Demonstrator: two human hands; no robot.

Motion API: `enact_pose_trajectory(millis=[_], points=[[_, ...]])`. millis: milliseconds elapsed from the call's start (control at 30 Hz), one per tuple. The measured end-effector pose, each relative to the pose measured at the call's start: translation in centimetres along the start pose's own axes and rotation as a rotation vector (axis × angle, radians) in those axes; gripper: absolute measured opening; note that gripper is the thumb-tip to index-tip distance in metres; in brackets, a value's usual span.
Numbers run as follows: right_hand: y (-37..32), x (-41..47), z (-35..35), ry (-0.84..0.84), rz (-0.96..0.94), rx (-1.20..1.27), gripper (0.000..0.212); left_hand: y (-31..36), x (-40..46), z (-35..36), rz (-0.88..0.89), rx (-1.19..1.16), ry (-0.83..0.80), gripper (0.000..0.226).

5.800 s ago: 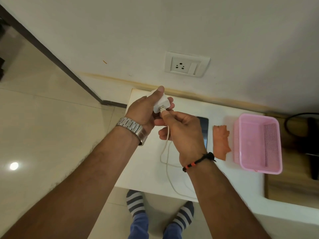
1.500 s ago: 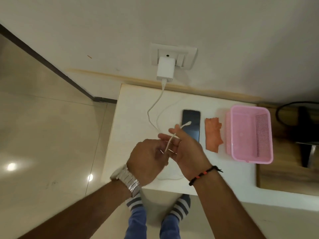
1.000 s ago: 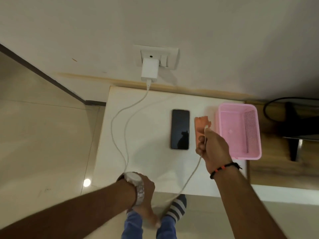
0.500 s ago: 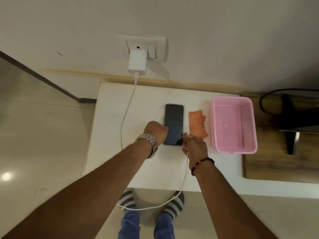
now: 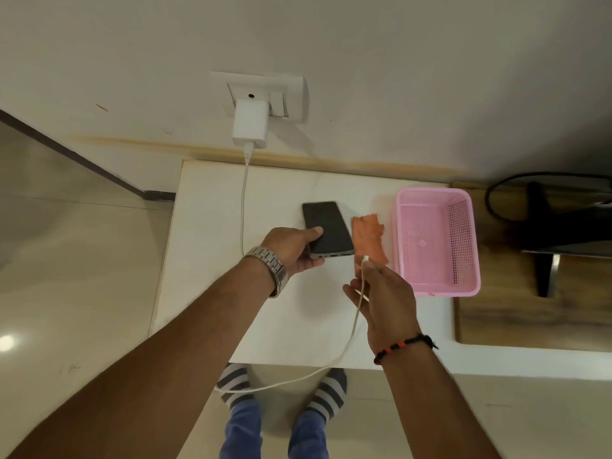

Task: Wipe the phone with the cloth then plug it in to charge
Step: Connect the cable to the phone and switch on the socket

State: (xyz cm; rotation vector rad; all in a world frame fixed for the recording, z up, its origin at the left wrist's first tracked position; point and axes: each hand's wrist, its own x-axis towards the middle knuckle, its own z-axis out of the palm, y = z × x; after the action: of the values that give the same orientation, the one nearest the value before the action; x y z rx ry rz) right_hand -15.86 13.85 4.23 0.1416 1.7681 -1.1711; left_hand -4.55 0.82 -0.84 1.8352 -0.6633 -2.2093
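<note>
A dark phone (image 5: 329, 226) is tilted up off the white table (image 5: 212, 226), gripped at its lower left corner by my left hand (image 5: 293, 250). My right hand (image 5: 381, 289) holds the white charging cable (image 5: 354, 323) near its free plug end, which points up a short way right of the phone's bottom edge. The cable loops down past the table's front edge and runs up to a white charger (image 5: 249, 124) plugged into the wall socket (image 5: 261, 94). An orange cloth (image 5: 367, 238) lies flat just right of the phone.
A pink plastic basket (image 5: 437, 240) stands right of the cloth. Further right is a wooden surface (image 5: 530, 313) with a dark stand and a black cord. The wall is directly behind the table. Tiled floor lies to the left.
My left hand has taken the phone and lifted and turned it off the table. My right hand with the cable end has drawn back slightly to the right.
</note>
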Motion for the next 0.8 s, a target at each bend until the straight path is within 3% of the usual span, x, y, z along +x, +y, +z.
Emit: enact_pose_trajectory(millis=[100, 233, 800], points=[[-0.4, -1.7, 0.5, -0.076, -0.063, -0.121, 0.012, 0.7, -1.0, 0.4, -0.010, -0.166, 0.008, 0.025], [-1.2, -2.2, 1.6, -0.104, -0.125, -0.206, 0.014, 1.2, -1.6, 0.5, 0.006, -0.214, 0.017, 0.029], [-2.5, -1.8, 2.5, -0.091, -0.179, -0.317, 0.013, 1.2, -2.5, 0.3, 0.140, -0.105, 0.066, 0.019]])
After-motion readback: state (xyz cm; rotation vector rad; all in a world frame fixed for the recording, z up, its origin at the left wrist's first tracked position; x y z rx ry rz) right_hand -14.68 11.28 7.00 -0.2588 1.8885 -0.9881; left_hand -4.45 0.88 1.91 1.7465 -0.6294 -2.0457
